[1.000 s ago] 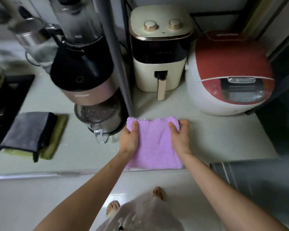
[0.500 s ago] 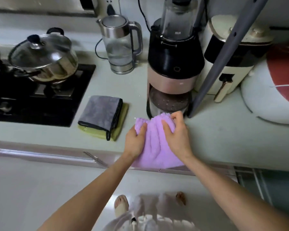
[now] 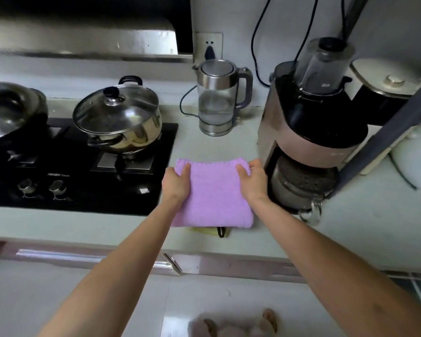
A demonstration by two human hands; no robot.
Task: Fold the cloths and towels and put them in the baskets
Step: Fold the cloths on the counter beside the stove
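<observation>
Step in hand, by my judgement: stacking. The folded purple towel is being set down on the worktop, on top of other cloths; only a yellow-green cloth edge and a dark hanging loop show beneath its near side. No basket is in view, so the stowing step appears not yet done.

Hands: my left hand grips the towel's far left corner, thumb on top; my right hand grips the far right corner likewise. They are apart, one at each corner.

Next move, as I judge it: release, square the stack, then carry it to a basket, which must first be located.

Surroundings, largest first: black hob close on the left; blender unit just beside my right hand; lidded pot on the hob; glass kettle behind. The blender's mug handle juts out near the towel's right edge, and could snag.
</observation>
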